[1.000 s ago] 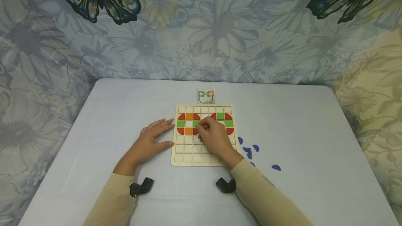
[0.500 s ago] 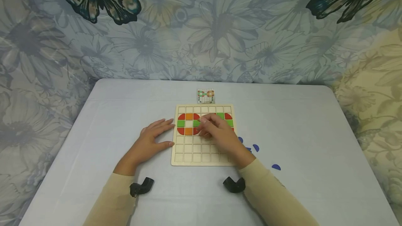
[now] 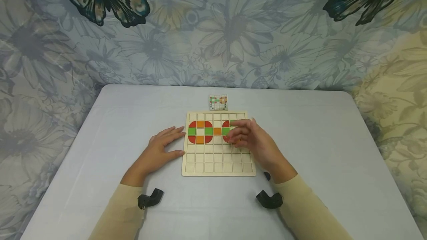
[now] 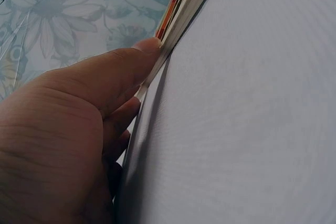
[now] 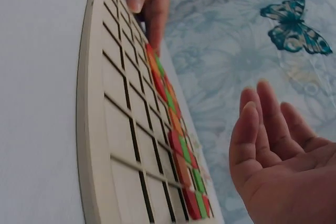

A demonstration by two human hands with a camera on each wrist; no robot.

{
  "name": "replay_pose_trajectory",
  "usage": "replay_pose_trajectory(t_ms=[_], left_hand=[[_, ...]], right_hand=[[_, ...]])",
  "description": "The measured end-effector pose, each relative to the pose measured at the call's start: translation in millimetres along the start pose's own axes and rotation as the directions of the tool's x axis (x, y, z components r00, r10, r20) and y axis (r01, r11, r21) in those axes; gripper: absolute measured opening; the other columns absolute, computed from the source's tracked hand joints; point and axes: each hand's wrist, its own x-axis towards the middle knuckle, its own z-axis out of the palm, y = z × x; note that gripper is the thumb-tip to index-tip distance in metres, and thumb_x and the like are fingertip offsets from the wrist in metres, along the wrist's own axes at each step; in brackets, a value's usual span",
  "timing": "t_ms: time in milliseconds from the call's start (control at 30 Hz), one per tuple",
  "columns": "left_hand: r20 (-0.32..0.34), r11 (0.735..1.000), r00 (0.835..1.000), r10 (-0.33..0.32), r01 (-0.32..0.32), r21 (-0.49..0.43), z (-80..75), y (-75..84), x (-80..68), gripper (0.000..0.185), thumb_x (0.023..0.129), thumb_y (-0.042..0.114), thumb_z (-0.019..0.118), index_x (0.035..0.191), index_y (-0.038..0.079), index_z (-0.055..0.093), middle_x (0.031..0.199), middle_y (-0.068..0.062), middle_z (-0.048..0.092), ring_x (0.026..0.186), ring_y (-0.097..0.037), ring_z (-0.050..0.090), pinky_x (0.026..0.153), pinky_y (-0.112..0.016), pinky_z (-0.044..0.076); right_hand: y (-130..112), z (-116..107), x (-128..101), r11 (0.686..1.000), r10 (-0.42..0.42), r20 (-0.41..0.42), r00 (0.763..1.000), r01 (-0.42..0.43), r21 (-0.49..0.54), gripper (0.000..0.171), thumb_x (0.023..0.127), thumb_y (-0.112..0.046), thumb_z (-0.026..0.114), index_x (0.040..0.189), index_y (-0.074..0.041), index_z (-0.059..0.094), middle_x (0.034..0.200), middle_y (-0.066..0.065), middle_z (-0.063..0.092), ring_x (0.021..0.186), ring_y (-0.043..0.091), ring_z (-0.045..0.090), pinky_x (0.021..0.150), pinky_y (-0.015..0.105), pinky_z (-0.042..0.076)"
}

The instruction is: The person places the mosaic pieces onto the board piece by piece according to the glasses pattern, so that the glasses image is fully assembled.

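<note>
A wooden grid board (image 3: 218,158) lies on the table with coloured tiles in its upper rows. On its left side, red rounded corner pieces, orange squares and green squares form a ring around a bare cell. An orange square (image 3: 217,131) sits between this ring and a second group, partly covered by my right hand (image 3: 258,142). That hand hovers over the board's right side, fingers loosely bent and holding nothing in the right wrist view. My left hand (image 3: 161,147) lies with spread fingers against the board's left edge; its thumb (image 4: 149,45) touches the edge in the left wrist view.
A small pattern card (image 3: 218,103) lies just beyond the board's far edge. One dark blue piece (image 3: 267,176) shows beside my right wrist; the other blue pieces are hidden behind that hand and arm. A patterned cloth (image 3: 213,40) hangs behind the table.
My right hand has drawn back rightward from the board's middle and its fingers have loosened, uncovering the orange square. It now covers most blue pieces. The left hand has stayed put.
</note>
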Motion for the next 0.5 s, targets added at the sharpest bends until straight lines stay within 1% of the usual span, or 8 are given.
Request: replay_pose_trajectory(t_ms=[100,167,300,400,500], left_hand=[[-0.007,1.0,1.0,0.009,-0.009,-0.003,0.4,-0.3,0.5,0.071,0.094,0.038,0.088,0.157,0.019,0.062,0.168,0.01,0.045,0.16,-0.026,0.028,0.122,-0.062,0.017],[-0.008,1.0,1.0,0.011,-0.011,-0.005,0.5,-0.5,1.0,0.071,0.094,0.037,0.089,0.157,0.019,0.062,0.168,0.01,0.045,0.16,-0.026,0.028,0.122,-0.062,0.017],[-0.003,1.0,1.0,0.001,-0.001,-0.004,0.6,-1.4,1.5,0.071,0.094,0.037,0.089,0.157,0.02,0.062,0.168,0.011,0.045,0.161,-0.024,0.027,0.123,-0.06,0.016],[-0.002,1.0,1.0,-0.003,0.003,0.002,1.0,-1.8,1.3,0.071,0.095,0.038,0.088,0.158,0.02,0.062,0.168,0.011,0.045,0.161,-0.024,0.028,0.123,-0.061,0.016],[-0.005,1.0,1.0,-0.001,0.001,0.001,1.2,-1.5,1.0,0.071,0.094,0.038,0.089,0.157,0.019,0.062,0.168,0.01,0.046,0.16,-0.025,0.028,0.123,-0.062,0.016]], right_hand=[[1,-12,-8,1.0,-0.018,-0.003,1.0,0.018,0.006,0.073,0.119,-0.051,0.023,0.149,0.011,0.049,0.125,0.028,0.065,0.113,0.04,0.066,0.096,0.042,0.056],[2,-19,-13,1.0,-0.025,0.0,1.0,0.025,0.009,0.072,0.119,-0.053,0.021,0.149,0.006,0.052,0.126,0.027,0.065,0.115,0.041,0.064,0.098,0.043,0.055],[4,-33,-21,0.998,-0.051,0.008,0.999,0.05,0.027,0.069,0.119,-0.051,0.018,0.148,-0.002,0.056,0.129,0.033,0.062,0.12,0.048,0.061,0.101,0.046,0.053],[6,-43,-28,0.998,-0.061,-0.019,0.998,0.062,0.025,0.07,0.119,-0.051,0.017,0.148,0.001,0.055,0.129,0.034,0.062,0.119,0.047,0.062,0.1,0.045,0.054],[8,-52,-34,0.998,-0.055,-0.067,0.996,0.055,-0.005,0.072,0.119,-0.051,0.018,0.148,0.005,0.053,0.128,0.031,0.064,0.117,0.043,0.064,0.098,0.042,0.055]])
